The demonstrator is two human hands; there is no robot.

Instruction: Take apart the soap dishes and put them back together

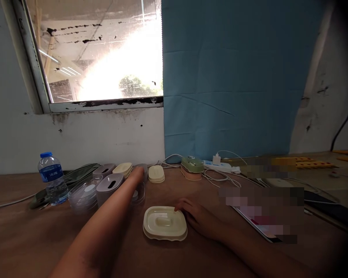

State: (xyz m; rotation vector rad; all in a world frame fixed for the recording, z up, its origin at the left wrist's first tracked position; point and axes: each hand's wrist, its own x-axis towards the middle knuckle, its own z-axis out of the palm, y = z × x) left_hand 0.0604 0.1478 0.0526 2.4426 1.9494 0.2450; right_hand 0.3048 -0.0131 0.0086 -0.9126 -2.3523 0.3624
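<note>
A cream plastic lid (164,221) with a raised rim and an oblong middle lies in front of me. My right hand (197,217) rests at its right side, fingers loosely stretched out and one fingertip touching the lid's edge. Farther off, my left hand (137,173) reaches among the containers at the back of the table, beside a greyish container (145,172) that is mostly hidden behind it. The fingers of that hand are out of sight. A cream piece (122,169) stands just left of it, and another cream piece (156,173) to the right.
Left of my forearm are mauve containers with slotted tops (110,187), clear plastic pieces (86,193) and a water bottle (52,178). At the back sit a green-topped box (192,166), a power strip (219,166) and loose cables. A blurred-out flat device (256,224) lies at right.
</note>
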